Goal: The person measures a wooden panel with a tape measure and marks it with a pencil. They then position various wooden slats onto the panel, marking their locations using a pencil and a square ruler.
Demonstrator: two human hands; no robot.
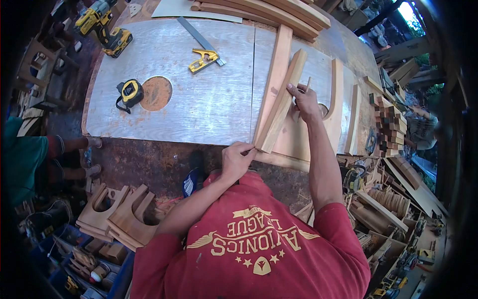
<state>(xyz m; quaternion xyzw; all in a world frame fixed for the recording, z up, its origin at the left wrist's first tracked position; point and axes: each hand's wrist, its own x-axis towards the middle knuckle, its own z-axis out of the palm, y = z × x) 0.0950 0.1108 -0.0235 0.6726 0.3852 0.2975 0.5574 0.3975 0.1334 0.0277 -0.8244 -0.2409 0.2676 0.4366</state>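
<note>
A curved wooden strip (285, 94) lies slanted on the plywood bench top (199, 104), over a long straight board (275, 65). My left hand (235, 160) pinches the near end of the strip at the bench's front edge. Pressing against the strip's right side about halfway along it, my right hand (304, 103) grips a pencil (308, 83) that points upward. A wider flat wooden panel (298, 139) lies under the strip.
On the bench are a yellow tape measure (130, 92) by a round hole (157, 93), a combination square (203, 60), yellow drills (107, 27) and more curved pieces (337, 99). Stacked blocks (391, 124) stand at the right, wooden cut-outs (119, 214) on the floor. Another person (22, 159) is at the left.
</note>
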